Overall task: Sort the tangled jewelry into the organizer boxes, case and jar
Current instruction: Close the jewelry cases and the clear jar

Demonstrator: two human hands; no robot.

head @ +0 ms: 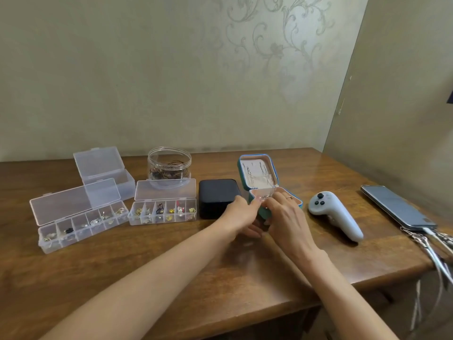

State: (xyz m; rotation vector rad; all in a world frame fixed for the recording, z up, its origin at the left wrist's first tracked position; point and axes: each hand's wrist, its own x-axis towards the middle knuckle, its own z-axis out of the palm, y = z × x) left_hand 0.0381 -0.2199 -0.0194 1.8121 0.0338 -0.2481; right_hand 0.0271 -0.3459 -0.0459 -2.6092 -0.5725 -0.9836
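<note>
Fingers (256,201) of the left hand (239,214) and of the right hand (286,217) meet at the front rim of the teal case (256,164). Their curled tips pinch a small silver piece (266,198) between them, right over the case's open base. The right hand wears a ring (290,197).

The case's lid stands upright, with thin silver chains (250,174) hanging against its pale lining. The hands cover most of the base, so its contents cannot be told. Touching the left hand's knuckles is a closed dark box (217,197).

Left of that stands an open clear organizer box (163,212), whose compartments hold small gold, red and dark pieces. Further left, a second organizer box (81,225) lies open with silver and gold bits in its row of cells. Behind it sits a smaller clear box (105,171), its lid raised. A lidless clear jar (169,168) behind the middle box holds dark looped bands.

Right of the case, a white controller (334,214) lies on the wooden worktop (171,266). Beyond it lies a phone (397,207) with a cable plugged into its near end. Metal chains (431,249) trail from it over the worktop's edge, blurred and cut off by the frame. The jewelry in the organizers is too small to name piece by piece.
</note>
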